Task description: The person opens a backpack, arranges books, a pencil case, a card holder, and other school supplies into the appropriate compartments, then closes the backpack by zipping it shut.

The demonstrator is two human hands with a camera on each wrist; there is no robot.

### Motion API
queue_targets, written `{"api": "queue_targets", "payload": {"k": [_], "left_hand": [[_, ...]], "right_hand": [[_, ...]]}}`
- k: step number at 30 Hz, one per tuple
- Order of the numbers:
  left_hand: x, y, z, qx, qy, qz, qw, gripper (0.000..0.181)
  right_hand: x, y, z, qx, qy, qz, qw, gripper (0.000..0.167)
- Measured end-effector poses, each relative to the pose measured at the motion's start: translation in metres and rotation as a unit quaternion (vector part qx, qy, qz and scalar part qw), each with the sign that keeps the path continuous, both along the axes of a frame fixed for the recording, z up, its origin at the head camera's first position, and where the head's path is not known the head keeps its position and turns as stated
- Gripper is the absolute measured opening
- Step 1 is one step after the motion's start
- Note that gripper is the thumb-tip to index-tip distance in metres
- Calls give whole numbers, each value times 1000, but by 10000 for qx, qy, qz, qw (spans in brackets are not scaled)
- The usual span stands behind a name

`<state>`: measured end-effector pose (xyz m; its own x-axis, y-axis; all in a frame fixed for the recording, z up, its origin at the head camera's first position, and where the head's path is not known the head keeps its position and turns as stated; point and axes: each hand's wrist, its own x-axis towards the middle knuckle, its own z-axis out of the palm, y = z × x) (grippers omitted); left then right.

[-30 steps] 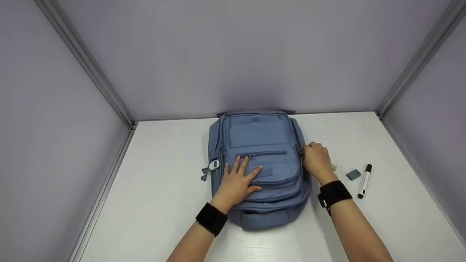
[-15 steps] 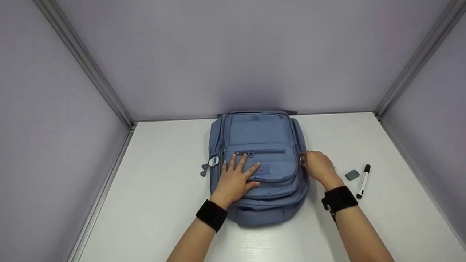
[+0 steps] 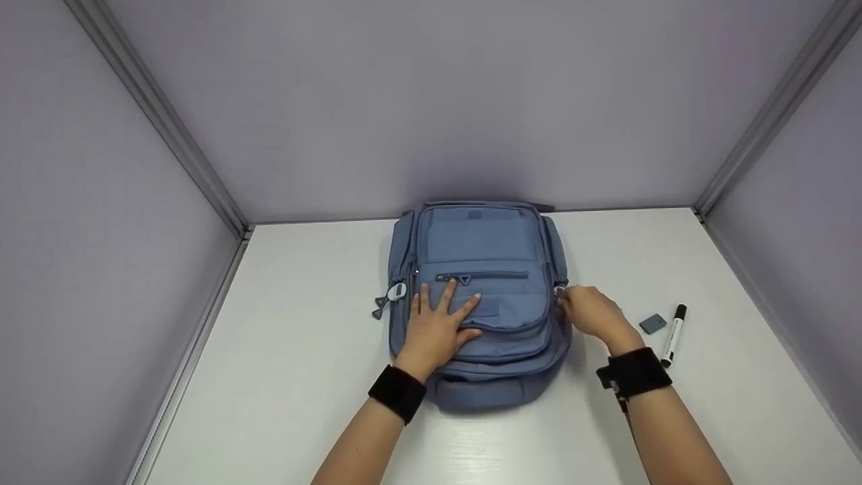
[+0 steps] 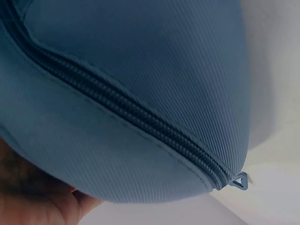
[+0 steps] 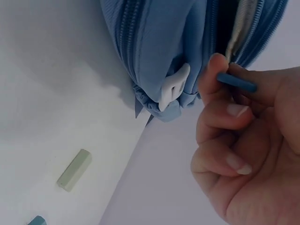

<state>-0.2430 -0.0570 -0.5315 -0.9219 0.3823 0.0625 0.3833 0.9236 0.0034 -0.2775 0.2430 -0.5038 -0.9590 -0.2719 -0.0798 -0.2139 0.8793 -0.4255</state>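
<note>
A blue backpack [image 3: 481, 242] lies front side up on the white table, its top end by the back wall. My left hand [image 3: 434, 333] rests spread on its front panel, just below a short zipped pocket. At the pack's right side, my right hand [image 3: 594, 313] pinches a blue zipper pull [image 5: 236, 82] between thumb and index finger. Beside that pull, the zipper [image 5: 255, 28] is parted and a pale lining shows inside. A white clip [image 5: 174, 86] hangs on the pack near these fingers. The left wrist view has a long zipper [image 4: 126, 110] along the pack's side.
To the right lie a small dark grey-green block [image 3: 652, 324] and a black-and-white marker [image 3: 674, 335]. A pale green stick-like block [image 5: 75, 169] is on the table by the right hand. Grey-framed panels [image 3: 431, 101] enclose the back and both sides.
My right hand has come slightly toward me along the pack's right side, still pinching. The backpack has shifted a little away from me, the left hand going with it.
</note>
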Motion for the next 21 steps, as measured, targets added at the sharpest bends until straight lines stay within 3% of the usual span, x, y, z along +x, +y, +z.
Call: {"api": "queue_targets", "payload": {"k": [8, 15, 21], "left_hand": [[-3, 3, -1, 146, -56, 169, 9997, 63], [-5, 2, -2, 216, -77, 348, 9991, 63], [-6, 4, -2, 280, -12, 345, 9990, 61]], "right_hand": [[13, 1, 14, 78, -389, 804, 9960, 26], [23, -4, 22, -171, -1131, 1436, 9830, 28], [29, -7, 26, -347, -1457, 1833, 9716, 27]]}}
